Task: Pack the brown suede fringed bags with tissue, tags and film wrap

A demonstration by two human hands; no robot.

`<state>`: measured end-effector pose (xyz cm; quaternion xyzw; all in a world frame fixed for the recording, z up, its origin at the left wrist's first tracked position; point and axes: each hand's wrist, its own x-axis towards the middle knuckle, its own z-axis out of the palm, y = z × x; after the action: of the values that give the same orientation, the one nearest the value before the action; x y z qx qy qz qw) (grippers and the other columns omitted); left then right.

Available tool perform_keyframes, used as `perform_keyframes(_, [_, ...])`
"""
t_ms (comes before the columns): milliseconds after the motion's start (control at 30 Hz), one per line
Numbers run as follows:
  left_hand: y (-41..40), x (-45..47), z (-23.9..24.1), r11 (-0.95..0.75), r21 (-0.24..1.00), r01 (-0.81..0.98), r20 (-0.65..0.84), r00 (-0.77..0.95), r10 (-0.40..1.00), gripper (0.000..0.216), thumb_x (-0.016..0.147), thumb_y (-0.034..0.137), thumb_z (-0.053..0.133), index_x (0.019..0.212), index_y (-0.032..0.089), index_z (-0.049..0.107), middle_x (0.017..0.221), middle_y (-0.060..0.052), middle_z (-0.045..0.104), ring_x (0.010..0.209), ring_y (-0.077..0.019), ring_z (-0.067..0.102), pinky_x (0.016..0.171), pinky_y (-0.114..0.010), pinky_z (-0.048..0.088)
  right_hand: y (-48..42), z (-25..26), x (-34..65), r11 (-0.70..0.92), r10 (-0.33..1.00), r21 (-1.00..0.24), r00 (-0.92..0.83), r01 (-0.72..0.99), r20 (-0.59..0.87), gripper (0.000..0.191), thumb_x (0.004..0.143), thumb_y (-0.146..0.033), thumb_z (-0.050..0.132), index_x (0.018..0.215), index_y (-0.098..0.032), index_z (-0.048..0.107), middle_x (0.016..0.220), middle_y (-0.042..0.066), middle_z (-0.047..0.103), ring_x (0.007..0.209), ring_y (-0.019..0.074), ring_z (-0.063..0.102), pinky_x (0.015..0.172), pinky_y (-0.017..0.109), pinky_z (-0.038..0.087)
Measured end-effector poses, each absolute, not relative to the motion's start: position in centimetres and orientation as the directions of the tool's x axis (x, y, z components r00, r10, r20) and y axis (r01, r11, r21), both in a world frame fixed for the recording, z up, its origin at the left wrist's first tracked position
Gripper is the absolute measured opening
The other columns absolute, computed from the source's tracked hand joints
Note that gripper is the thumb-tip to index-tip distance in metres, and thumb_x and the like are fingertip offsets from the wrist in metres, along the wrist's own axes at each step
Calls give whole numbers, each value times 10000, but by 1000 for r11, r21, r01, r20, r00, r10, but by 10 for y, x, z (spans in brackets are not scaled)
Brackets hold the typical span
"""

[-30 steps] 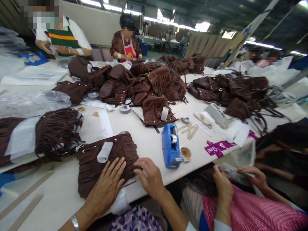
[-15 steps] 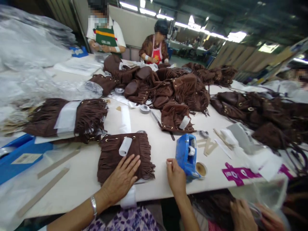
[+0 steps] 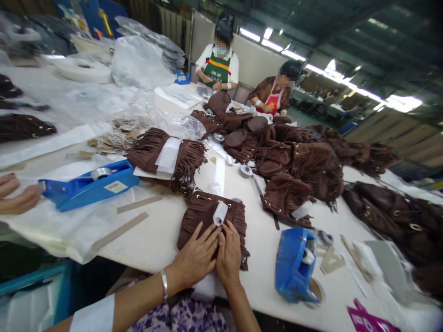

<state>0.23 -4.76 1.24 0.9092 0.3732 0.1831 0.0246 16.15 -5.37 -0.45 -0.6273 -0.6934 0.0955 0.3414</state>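
Observation:
A brown fringed suede bag [image 3: 197,219] with gold eyelets lies on the table in front of me. A small rolled piece of white paper [image 3: 220,213] rests on its upper middle. My left hand [image 3: 197,253] is open and flat on the bag's lower part, fingers spread toward the paper roll. Beside it, almost touching, my right hand [image 3: 229,253] lies on the bag with fingers stretched out, fingertips just under the roll. Whether a bit of tape is under the right fingertips cannot be made out. A strip of white paper [image 3: 204,288] shows below the bag.
A blue tape dispenser [image 3: 294,263] stands to the right. At left are another blue dispenser [image 3: 114,184], a co-worker's hand [image 3: 19,196] and a paper-banded fringed bag [image 3: 148,157]. Many brown bags [image 3: 311,166] are heaped behind. Two co-workers stand across the table.
My right hand has moved left from beside the blue tape dispenser onto the bag, its fingers straightening. My left hand remains on the bag. The view has swung left.

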Motion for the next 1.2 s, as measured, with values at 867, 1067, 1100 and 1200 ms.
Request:
perform_keyframes(867, [68,-51,16,67,971,231,-84,61,995,530,859,552,572,1253,203,632,1321,-98,654,1279,-281,556,1121,-396,382,-48,-23,161,228,891,-339,-55,913,451,338,1012,-285,407,1319,-188,511,1406,162,518,1300,301,473,1016,522,428])
perform_keyframes(1067, [76,-58,14,23,999,-26,-16,241,970,808,902,586,487,1568,239,188,1616,-59,313,1473,-233,316,1187,-396,311,-49,-26,164,217,904,-374,-41,902,425,341,1005,-269,421,1329,-206,504,1420,152,502,1296,300,472,1020,520,426])
perform_keyframes(1100, [79,-61,14,25,998,-61,-7,277,961,861,884,604,516,1575,247,147,1608,-63,330,1463,-238,337,1180,-398,323,-49,-26,164,219,904,-380,-41,899,425,342,1004,-269,425,1330,-204,504,1422,153,501,1296,301,473,1021,520,424])
perform_keyframes(1200, [90,-65,14,54,989,-139,3,379,925,916,842,608,605,1566,242,181,1488,-88,513,1363,-256,484,1140,-413,378,-49,-25,164,215,908,-394,-33,894,418,345,1010,-269,417,1336,-205,505,1420,153,506,1303,300,471,1027,517,415])
